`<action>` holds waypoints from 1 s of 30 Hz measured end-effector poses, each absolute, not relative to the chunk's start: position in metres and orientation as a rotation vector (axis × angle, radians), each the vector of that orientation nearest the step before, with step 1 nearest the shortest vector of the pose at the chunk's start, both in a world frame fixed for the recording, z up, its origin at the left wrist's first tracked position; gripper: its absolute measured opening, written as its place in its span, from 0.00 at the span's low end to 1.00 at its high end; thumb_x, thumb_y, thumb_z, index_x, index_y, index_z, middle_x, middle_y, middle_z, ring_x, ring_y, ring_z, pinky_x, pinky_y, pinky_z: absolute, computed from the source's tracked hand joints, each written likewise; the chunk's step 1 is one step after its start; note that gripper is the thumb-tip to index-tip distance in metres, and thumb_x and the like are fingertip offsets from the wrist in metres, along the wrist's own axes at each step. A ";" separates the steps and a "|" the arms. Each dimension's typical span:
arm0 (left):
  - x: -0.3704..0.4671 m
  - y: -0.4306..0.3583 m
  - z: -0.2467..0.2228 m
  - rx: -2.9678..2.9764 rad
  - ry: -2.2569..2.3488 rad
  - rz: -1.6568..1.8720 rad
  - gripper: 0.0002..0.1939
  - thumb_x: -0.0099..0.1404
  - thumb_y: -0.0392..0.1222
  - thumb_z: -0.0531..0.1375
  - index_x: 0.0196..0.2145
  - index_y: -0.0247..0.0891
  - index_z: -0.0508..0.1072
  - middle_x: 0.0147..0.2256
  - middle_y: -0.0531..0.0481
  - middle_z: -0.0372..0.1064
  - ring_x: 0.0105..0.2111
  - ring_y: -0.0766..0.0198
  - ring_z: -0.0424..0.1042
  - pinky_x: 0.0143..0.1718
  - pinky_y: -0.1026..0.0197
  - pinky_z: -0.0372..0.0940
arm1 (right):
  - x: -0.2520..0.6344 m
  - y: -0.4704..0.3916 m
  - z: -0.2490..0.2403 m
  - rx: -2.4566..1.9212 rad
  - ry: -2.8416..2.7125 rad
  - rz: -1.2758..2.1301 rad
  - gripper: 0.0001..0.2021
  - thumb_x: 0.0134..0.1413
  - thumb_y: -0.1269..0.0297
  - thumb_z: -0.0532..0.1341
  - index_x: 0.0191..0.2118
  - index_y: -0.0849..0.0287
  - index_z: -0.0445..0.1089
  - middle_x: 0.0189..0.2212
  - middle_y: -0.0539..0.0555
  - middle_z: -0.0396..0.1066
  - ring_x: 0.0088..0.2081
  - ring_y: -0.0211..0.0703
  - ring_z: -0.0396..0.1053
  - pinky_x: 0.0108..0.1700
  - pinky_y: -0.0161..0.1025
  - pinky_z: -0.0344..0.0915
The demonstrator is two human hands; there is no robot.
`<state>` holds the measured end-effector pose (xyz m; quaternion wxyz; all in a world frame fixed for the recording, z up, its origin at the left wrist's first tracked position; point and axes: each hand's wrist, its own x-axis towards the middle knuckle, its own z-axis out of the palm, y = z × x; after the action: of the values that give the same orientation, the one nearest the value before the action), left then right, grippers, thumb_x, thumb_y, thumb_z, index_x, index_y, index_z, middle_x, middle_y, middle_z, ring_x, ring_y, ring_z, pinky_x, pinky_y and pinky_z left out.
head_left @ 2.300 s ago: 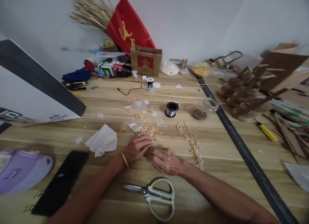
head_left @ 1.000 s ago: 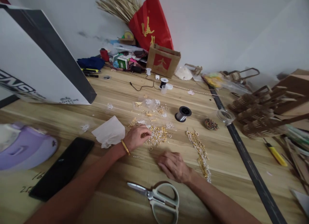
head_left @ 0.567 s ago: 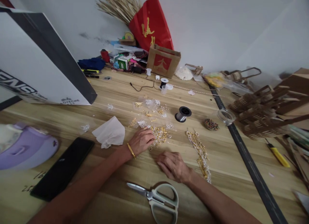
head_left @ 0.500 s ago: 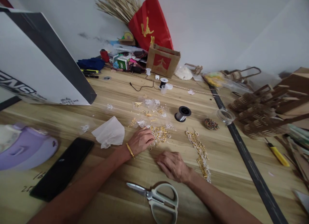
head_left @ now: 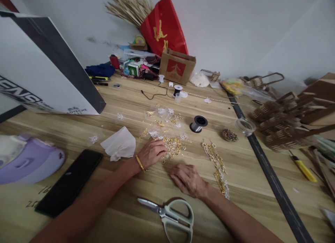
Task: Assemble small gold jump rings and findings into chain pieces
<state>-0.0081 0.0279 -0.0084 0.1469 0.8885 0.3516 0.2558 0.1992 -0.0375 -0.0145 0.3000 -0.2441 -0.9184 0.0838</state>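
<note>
My left hand (head_left: 152,153) rests at the left edge of a loose pile of small gold and silver jewellery pieces (head_left: 173,147). Its fingers are bent and pressed together at the pile; their tips are hidden, and whatever they grip cannot be made out. A gold bangle (head_left: 140,163) circles that wrist. Nearer to me, my right hand (head_left: 188,180) lies on the table with its fingers curled under, so what is in them is out of sight. Gold and silver chains (head_left: 218,168) lie to the right of it. Below both hands are scissors (head_left: 170,215) with pale handles.
Small bags of findings (head_left: 162,113) lie behind the pile, beside a wire spool (head_left: 198,124). White tissue (head_left: 120,143) and a black phone (head_left: 69,182) are at left. Mixed beads (head_left: 229,135), a glass jar (head_left: 245,126) and small woven baskets (head_left: 274,120) stand at right.
Almost nothing differs. Both hands keep their places, and the whole view has shifted very slightly.
</note>
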 end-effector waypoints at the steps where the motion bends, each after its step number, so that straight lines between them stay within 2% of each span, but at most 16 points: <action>1: -0.010 0.030 -0.008 2.517 1.018 0.797 0.06 0.62 0.34 0.58 0.29 0.35 0.74 0.30 0.49 0.71 0.33 0.63 0.67 0.43 0.58 0.61 | 0.199 -0.037 -0.014 -0.656 -2.437 0.239 0.03 0.61 0.72 0.52 0.38 0.62 0.62 0.28 0.52 0.69 0.28 0.37 0.67 0.29 0.34 0.61; 6: -0.023 0.038 -0.002 2.273 1.109 1.002 0.04 0.60 0.34 0.59 0.29 0.35 0.74 0.29 0.48 0.73 0.32 0.63 0.70 0.39 0.60 0.64 | 0.200 -0.036 -0.013 -0.705 -2.417 0.248 0.04 0.62 0.71 0.51 0.38 0.61 0.63 0.28 0.53 0.69 0.29 0.37 0.68 0.29 0.34 0.63; 10: -0.031 0.043 0.000 2.221 1.115 0.950 0.03 0.59 0.34 0.60 0.29 0.35 0.74 0.29 0.47 0.73 0.32 0.63 0.70 0.37 0.60 0.65 | 0.203 -0.036 -0.016 -0.784 -2.441 0.205 0.08 0.63 0.69 0.50 0.42 0.61 0.65 0.36 0.57 0.69 0.39 0.40 0.69 0.33 0.35 0.65; 13: -0.035 0.045 0.000 2.255 1.086 0.871 0.03 0.58 0.34 0.60 0.28 0.35 0.74 0.28 0.48 0.72 0.31 0.63 0.70 0.38 0.60 0.65 | 0.205 -0.035 -0.020 -0.809 -2.418 0.218 0.08 0.63 0.68 0.50 0.42 0.61 0.65 0.38 0.58 0.68 0.41 0.42 0.68 0.34 0.35 0.66; 30: -0.030 0.042 -0.010 2.540 1.134 0.615 0.05 0.61 0.36 0.58 0.31 0.37 0.74 0.31 0.50 0.69 0.34 0.63 0.67 0.40 0.61 0.61 | 0.203 -0.033 -0.019 -0.794 -2.404 0.276 0.06 0.63 0.68 0.50 0.40 0.60 0.64 0.33 0.55 0.69 0.35 0.39 0.69 0.31 0.34 0.64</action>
<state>-0.0299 0.0421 -0.0099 0.1460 0.8819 0.3940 0.2137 0.2033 -0.0332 -0.0189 0.2932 -0.2982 -0.9024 0.1036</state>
